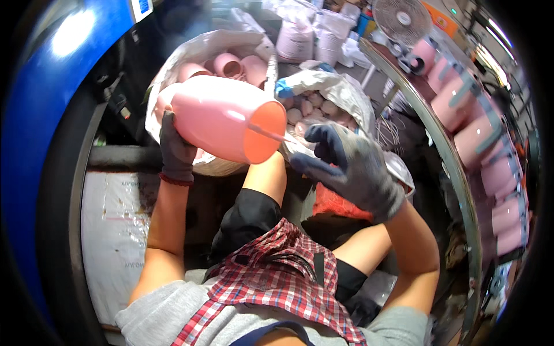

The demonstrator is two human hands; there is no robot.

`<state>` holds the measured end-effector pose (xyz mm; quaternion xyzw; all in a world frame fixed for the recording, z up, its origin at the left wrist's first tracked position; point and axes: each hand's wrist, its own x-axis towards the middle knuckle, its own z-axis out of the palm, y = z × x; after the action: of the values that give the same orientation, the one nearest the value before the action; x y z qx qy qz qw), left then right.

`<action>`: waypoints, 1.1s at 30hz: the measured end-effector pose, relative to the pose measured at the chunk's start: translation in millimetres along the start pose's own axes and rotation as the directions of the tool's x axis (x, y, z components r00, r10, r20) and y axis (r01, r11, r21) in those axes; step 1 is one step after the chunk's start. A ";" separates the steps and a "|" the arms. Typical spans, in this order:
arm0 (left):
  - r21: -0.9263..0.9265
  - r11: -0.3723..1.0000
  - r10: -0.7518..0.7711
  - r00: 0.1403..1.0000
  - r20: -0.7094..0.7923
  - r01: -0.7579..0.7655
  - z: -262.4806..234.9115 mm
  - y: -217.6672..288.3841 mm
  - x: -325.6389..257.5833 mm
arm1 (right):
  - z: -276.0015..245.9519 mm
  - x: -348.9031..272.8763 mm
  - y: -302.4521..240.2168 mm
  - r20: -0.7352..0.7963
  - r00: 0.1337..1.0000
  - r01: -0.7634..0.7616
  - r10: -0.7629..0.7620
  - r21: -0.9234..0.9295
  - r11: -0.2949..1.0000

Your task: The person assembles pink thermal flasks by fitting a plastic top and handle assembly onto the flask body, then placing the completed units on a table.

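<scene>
My left hand (176, 144), in a dark grey work glove, is closed around the far-left end of a large, glossy pink plastic vessel (216, 118). The vessel lies tilted on its side in the air, its orange-lit round end turned to the right. A thin pink stick (270, 133) juts from that end towards my right hand (352, 170), also gloved in grey. The right fingers are bent, with a gap between them and the thumb. They are beside the stick's tip; I see no clear contact.
Behind the vessel, a white sack (167, 63) holds several pink vessels. Another sack (352, 95) contains small pale pink pieces. Pink jugs with grey handles (470, 124) line a bench (456, 167) at right, near a fan (402, 20). A blue machine (52, 75) stands left.
</scene>
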<state>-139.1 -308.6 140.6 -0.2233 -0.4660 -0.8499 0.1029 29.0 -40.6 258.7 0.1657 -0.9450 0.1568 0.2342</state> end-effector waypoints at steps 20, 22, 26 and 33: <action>0.210 0.812 0.015 0.378 0.926 -0.545 105.5 54.8 -66.0 | 41.8 -74.3 19.1 0.462 0.861 -0.473 0.214 0.570 0.672; 0.283 0.692 -0.154 0.247 0.957 -0.664 102.5 50.3 -72.2 | 52.1 -73.5 14.6 0.486 0.873 -0.265 0.027 0.429 0.864; 0.351 0.616 -0.155 0.329 0.932 -0.705 77.2 39.9 -75.5 | 32.2 -57.1 39.9 0.340 0.940 -0.086 0.010 0.207 0.975; 0.320 0.553 0.010 0.390 0.921 -0.769 70.4 41.3 -71.7 | -5.1 -89.8 85.1 0.375 0.623 -0.675 0.686 0.701 0.230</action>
<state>-40.3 -274.5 170.2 -0.6593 -0.6668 -0.3074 0.1623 73.1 59.1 199.9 -0.1775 -0.7420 0.6447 0.0481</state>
